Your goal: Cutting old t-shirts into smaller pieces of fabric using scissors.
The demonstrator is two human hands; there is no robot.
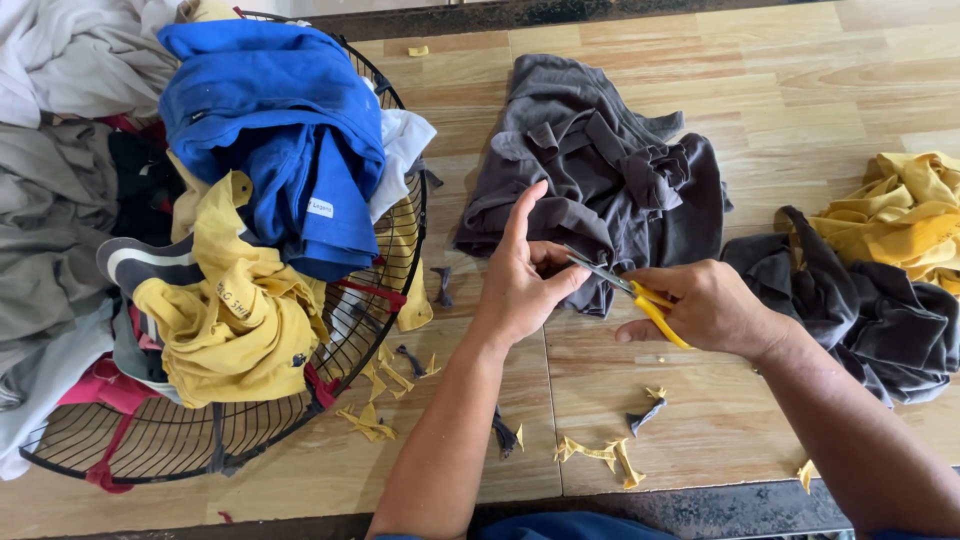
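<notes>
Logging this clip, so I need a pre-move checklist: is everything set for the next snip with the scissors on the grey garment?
1. Yellow-handled metal scissors gripped in right hand: ok.
2. Left hand holds edge of dark grey cloth garment: ok.
3. Left fingers away from blades: cannot tell.
4. Garment lies on wooden table: ok.
5. Yellow and grey fabric scraps outside cutting spot: ok.
</notes>
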